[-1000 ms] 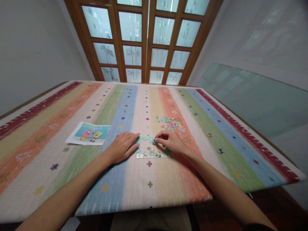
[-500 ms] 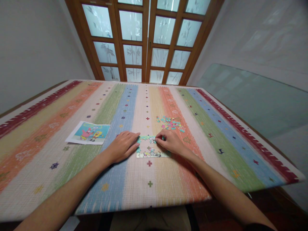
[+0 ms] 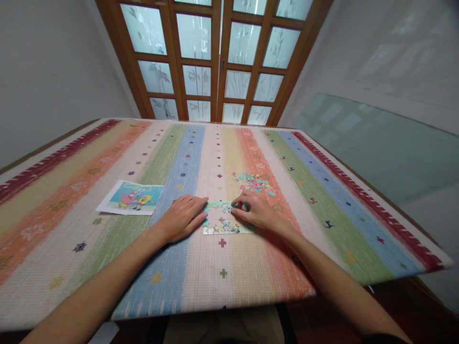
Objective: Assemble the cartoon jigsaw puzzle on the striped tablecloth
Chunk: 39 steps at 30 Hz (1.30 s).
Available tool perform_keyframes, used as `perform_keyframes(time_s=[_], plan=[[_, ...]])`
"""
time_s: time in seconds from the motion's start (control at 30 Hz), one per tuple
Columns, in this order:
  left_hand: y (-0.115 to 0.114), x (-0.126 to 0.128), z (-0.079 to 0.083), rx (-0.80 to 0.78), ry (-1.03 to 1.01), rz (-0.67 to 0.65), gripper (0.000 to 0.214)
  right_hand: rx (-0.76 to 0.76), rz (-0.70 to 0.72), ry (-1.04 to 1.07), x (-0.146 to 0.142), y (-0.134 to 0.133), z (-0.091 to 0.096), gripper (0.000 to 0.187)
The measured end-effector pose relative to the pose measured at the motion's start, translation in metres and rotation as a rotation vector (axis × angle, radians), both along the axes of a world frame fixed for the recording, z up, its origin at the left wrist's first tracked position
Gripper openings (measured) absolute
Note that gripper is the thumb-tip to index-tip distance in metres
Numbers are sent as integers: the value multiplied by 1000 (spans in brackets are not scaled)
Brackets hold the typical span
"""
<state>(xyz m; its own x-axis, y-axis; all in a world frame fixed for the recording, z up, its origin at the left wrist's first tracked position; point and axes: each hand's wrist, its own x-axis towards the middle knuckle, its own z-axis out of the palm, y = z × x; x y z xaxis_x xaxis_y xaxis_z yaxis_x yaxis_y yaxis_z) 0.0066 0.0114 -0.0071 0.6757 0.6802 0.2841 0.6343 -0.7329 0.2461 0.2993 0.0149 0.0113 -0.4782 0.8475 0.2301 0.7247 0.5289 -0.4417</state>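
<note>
A partly joined jigsaw puzzle (image 3: 211, 229) lies flat on the table, its border pieces framing a gap where the cloth shows through. My left hand (image 3: 184, 215) rests at the puzzle's left edge, fingers stretched out and fingertips touching that side. At the upper right of the puzzle, my right hand (image 3: 256, 210) pinches with thumb and forefinger on a small puzzle piece (image 3: 227, 209) with white and teal print. The right side of the puzzle is partly hidden under that hand. Just beyond it lies a heap of loose puzzle pieces (image 3: 253, 181).
To the left lies a printed cartoon picture (image 3: 132, 197) on white paper. A striped tablecloth (image 3: 204, 272) covers the table. Beyond the far edge stand wooden glass-paned doors (image 3: 217, 62), and a pale glass panel (image 3: 380, 138) leans by the right wall.
Both hands stay in nearly the same place. The right hand's curled fingers have shifted very slightly around the puzzle's upper right, and the view has moved a little.
</note>
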Motion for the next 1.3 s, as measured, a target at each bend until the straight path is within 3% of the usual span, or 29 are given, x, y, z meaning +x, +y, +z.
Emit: perform_keyframes(time_s=[0.97,1.3], plan=[[-1,0,0,29,15,2,45,65,68,-89,-6,-6,2,10],[-1,1,1,22,4,-2,44,137,106,-215,-6,-9,-2,20]])
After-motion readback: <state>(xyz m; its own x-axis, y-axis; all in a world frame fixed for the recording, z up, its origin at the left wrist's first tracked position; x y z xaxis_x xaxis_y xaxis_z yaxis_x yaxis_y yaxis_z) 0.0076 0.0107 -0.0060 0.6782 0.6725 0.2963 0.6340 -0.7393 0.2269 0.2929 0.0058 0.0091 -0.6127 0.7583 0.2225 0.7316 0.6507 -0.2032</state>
